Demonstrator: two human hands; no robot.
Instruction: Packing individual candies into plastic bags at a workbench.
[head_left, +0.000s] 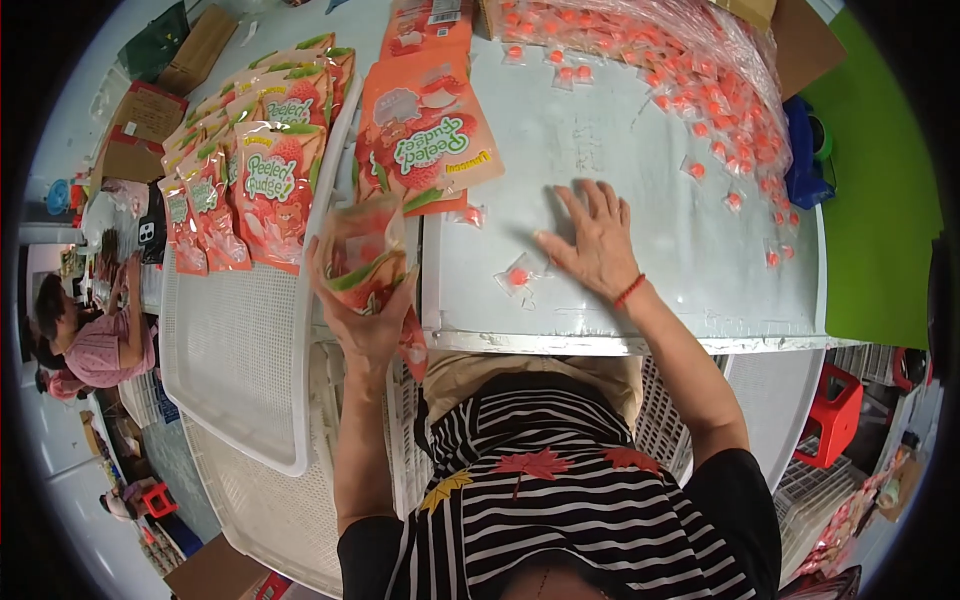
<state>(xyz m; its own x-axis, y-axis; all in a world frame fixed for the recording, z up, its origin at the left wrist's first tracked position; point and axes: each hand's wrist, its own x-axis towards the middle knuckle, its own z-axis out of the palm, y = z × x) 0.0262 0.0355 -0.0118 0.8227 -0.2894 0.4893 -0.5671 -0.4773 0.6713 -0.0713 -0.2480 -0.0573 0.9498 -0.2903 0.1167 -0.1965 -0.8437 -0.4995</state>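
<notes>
My left hand (365,325) grips an opened candy pouch (368,262) at the table's front edge, its mouth facing up and some wrapped pieces showing inside. Over the pale tabletop (500,180), my right hand (598,243) spreads its fingers with nothing in them. Left of that hand lies a single wrapped red candy (518,276); another wrapped candy (470,215) rests beside the flat pouches. A stack of flat pink pouches (425,130) lies just beyond my left hand.
Filled pouches (275,190) stand in rows on a white mesh tray (240,350) at the left. A heap of wrapped candies (715,110) spills from clear plastic at the far right. A red stool (828,415) stands below the table, and another person (105,340) works at far left.
</notes>
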